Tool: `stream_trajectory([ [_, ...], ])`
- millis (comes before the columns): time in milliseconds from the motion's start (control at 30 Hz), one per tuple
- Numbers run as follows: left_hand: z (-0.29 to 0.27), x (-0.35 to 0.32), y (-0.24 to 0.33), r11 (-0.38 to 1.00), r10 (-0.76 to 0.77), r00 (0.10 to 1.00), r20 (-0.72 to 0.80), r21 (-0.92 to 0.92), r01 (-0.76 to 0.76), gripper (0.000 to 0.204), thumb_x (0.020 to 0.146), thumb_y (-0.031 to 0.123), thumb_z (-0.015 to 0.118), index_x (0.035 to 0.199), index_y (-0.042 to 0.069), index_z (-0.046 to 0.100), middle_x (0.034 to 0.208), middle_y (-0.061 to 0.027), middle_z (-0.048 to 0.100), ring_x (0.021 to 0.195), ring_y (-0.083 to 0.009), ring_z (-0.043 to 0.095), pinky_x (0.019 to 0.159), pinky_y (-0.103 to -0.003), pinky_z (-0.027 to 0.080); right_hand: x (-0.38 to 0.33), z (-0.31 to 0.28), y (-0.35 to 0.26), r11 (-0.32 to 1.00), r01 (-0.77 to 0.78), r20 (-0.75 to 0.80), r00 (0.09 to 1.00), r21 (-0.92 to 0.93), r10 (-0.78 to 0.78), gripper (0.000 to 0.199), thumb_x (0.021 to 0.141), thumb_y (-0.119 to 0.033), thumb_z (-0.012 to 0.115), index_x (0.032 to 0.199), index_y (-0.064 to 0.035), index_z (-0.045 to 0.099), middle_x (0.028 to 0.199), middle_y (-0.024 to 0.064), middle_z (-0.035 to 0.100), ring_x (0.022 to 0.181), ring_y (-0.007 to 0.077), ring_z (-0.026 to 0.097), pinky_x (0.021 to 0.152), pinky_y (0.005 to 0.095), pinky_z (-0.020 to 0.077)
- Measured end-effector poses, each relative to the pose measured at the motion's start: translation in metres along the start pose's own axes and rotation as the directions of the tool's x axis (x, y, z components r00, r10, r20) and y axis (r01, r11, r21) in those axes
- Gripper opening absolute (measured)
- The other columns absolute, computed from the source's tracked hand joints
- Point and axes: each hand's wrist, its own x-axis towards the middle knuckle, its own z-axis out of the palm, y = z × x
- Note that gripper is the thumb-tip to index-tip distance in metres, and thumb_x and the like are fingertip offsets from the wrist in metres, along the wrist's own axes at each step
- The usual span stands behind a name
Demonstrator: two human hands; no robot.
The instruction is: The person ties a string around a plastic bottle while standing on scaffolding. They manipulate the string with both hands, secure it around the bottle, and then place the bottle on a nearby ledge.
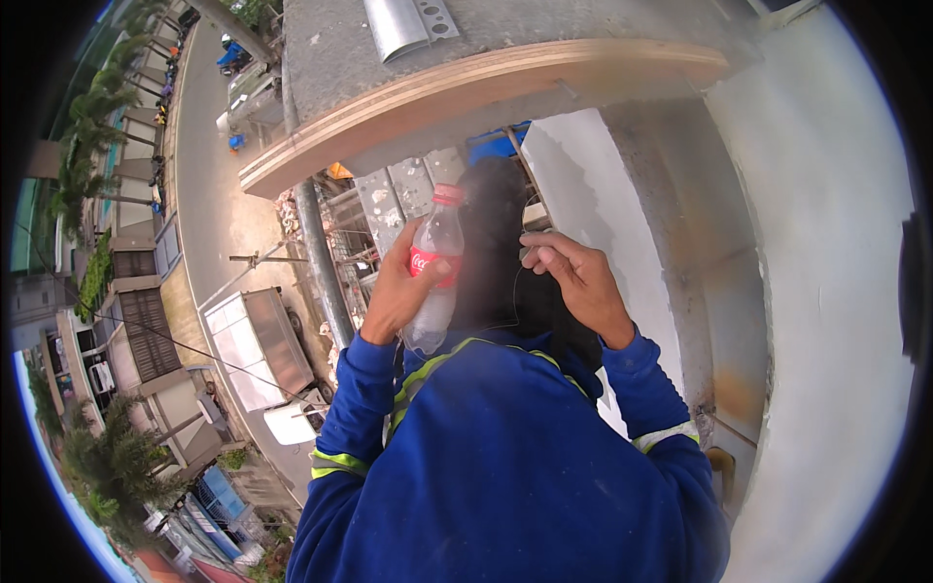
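Note:
My left hand (397,293) is closed around a clear plastic bottle (442,233) with a red cap and a red label. The bottle stands nearly upright, its cap end leaning slightly right; it looks cloudy inside. My right hand (585,282) is raised to the right of the bottle, thumb and fingertips pinched together. From that pinch a thin, pale line (515,296), like string or fishing line, hangs in a loop and runs back toward the bottle's base. Whether it is tied to the bottle I cannot tell. Both hands are in front of my blue jacket (544,457).
A plywood edge (466,102) crosses ahead, beside a concrete ledge (544,73) bearing a curved metal piece (403,27). A white wall (826,291) rises close on my right. Scaffold pipes (324,262) stand left, with a street (219,194) and a truck (258,350) far below.

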Motion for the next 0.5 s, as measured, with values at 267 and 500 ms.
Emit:
stream_trajectory([
  [267, 0.019, -0.010, 0.006, 0.927, 0.022, 0.875, 0.483, -0.338, 0.163, 0.070, 0.069, 0.027, 0.087, 0.128, 0.004, 0.057, 0.109, -0.0024, 0.065, 0.097, -0.0134, 0.061, 0.091, -0.030, 0.047, 0.020, -0.005, -0.007, 0.507, -0.201, 0.244, 0.969, 0.838, -0.020, 0.023, 0.099, -0.008, 0.047, 0.116, 0.0029, 0.058, 0.086, 0.0098, 0.063, 0.074, 0.0130, 0.059, 0.064, 0.0259, 0.0448],
  [500, 0.004, -0.006, 0.010, 0.930, -0.002, 0.903, 0.429, -0.331, 0.159, 0.062, 0.070, 0.032, 0.086, 0.119, 0.000, 0.064, 0.106, -0.0058, 0.068, 0.097, -0.0143, 0.063, 0.090, -0.031, 0.049, 0.020, -0.016, -0.021, 0.868, -0.059, 0.056, 0.998, 0.493, 0.036, 0.027, 0.101, -0.012, 0.049, 0.120, 0.0030, 0.060, 0.104, 0.0147, 0.070, 0.075, 0.0150, 0.067, 0.068, 0.0271, 0.0518],
])
